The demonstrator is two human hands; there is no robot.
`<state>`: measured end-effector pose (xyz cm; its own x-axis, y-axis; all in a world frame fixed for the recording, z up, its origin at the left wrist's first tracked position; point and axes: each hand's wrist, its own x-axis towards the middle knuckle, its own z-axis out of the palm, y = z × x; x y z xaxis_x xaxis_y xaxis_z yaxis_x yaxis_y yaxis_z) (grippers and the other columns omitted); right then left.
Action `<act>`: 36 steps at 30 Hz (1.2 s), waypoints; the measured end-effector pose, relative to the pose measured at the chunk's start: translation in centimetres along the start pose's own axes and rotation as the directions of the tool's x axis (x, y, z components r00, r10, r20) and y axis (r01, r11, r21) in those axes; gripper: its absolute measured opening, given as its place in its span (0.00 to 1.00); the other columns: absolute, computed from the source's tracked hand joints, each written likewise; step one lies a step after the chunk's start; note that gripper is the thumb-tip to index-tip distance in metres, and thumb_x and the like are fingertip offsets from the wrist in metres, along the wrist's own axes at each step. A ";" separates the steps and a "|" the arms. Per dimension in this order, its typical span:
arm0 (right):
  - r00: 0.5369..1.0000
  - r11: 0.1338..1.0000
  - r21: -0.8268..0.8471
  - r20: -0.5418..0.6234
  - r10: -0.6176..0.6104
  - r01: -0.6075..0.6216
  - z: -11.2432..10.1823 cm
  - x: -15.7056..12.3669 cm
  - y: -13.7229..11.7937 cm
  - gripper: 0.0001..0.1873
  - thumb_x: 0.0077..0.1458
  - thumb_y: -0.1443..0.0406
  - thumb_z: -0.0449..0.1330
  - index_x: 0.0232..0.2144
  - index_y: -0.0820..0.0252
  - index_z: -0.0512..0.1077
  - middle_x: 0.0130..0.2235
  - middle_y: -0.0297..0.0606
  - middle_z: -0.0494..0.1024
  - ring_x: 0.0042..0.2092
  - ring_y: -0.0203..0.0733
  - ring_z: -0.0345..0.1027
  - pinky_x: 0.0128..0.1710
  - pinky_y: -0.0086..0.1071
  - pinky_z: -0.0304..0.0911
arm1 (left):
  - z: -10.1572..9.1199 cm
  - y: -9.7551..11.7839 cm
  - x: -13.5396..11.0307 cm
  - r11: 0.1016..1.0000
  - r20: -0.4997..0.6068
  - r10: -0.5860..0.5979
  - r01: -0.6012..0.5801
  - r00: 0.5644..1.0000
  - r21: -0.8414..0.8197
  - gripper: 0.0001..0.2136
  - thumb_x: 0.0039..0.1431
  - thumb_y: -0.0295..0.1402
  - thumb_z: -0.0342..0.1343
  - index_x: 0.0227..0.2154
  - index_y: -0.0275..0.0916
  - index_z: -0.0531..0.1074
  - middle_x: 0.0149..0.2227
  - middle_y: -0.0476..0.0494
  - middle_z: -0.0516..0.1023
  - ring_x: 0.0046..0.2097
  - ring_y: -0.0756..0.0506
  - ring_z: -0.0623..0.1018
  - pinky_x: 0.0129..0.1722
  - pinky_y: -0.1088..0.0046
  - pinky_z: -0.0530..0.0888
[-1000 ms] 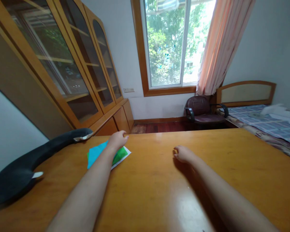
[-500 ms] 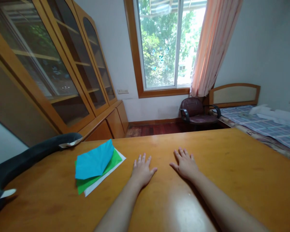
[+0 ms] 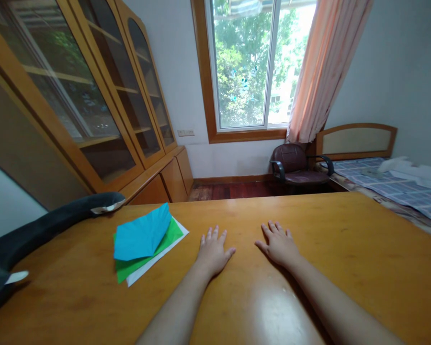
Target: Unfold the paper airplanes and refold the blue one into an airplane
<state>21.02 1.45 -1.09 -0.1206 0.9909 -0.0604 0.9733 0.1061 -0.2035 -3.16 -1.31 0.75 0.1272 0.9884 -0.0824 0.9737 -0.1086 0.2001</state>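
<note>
Both palms rest face down on a glossy wooden table (image 3: pixel 345 258). My left hand (image 3: pixel 213 254) lies flat with its fingers spread and holds nothing. To its left, apart from it, is a small stack of paper: a creased blue sheet (image 3: pixel 141 235) on top, a green sheet (image 3: pixel 129 269) under it, and a white sheet (image 3: pixel 147 267) at the bottom. My right hand (image 3: pixel 278 245) also lies flat, fingers apart, touching only the tabletop. A gap of bare wood separates the two hands.
A dark, curved, soft-looking object with white patches (image 3: pixel 57 218) lies along the table's left side. Past the far edge stand a glass-fronted cabinet (image 3: pixel 140 165), a maroon armchair (image 3: pixel 290 163) and a bed (image 3: pixel 405 179). A window (image 3: pixel 242 67) with a pink curtain (image 3: pixel 332 62) is behind.
The whole view has shifted slightly, so the scene sits a little further right. Both hands keep their places and pose on the table, and the papers are unmoved.
</note>
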 end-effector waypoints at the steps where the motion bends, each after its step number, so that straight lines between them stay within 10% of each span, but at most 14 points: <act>1: 1.000 1.000 -0.002 0.002 0.000 0.000 0.0 0.0 0.0 0.40 0.58 0.44 0.48 0.66 0.59 0.54 0.69 0.50 0.47 0.68 0.61 0.37 0.62 0.61 0.36 | 0.0 0.0 0.0 1.000 0.000 0.002 -0.002 1.000 0.000 0.35 0.58 0.53 0.47 0.65 0.41 0.56 0.69 0.33 0.48 0.69 0.31 0.48 0.65 0.47 0.48; 26: 1.000 1.000 0.004 -0.025 -0.008 0.008 -0.2 -0.1 0.0 0.39 0.58 0.46 0.50 0.64 0.60 0.57 0.68 0.51 0.51 0.68 0.62 0.40 0.61 0.60 0.38 | -0.2 -0.1 -0.1 1.000 -0.005 0.021 -0.021 1.000 0.006 0.34 0.58 0.52 0.49 0.64 0.40 0.57 0.68 0.32 0.50 0.68 0.30 0.50 0.64 0.46 0.50; 32: 0.999 1.000 -0.007 -0.039 -0.016 0.016 -0.1 -0.1 0.0 0.37 0.58 0.46 0.50 0.64 0.59 0.58 0.68 0.51 0.52 0.67 0.61 0.41 0.61 0.59 0.40 | -2.4 -0.5 -1.0 0.979 -0.049 0.200 -0.197 0.979 0.059 0.19 0.57 0.42 0.55 0.49 0.39 0.74 0.53 0.34 0.75 0.55 0.35 0.73 0.56 0.58 0.68; 36: 0.999 1.000 -0.005 -0.048 -0.016 0.015 -0.2 -0.2 0.1 0.35 0.59 0.47 0.49 0.63 0.58 0.59 0.67 0.51 0.53 0.67 0.61 0.43 0.61 0.59 0.41 | -4.6 -2.5 -1.5 0.986 -0.269 0.164 -0.167 0.949 0.010 0.14 0.60 0.36 0.51 0.46 0.40 0.75 0.45 0.40 0.79 0.48 0.40 0.77 0.49 0.63 0.72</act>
<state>21.19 1.33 -0.94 -0.1263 0.9919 -0.0106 0.9724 0.1217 -0.1991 -6.60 -2.02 4.88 0.2295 0.9487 0.2176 0.9405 -0.2737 0.2013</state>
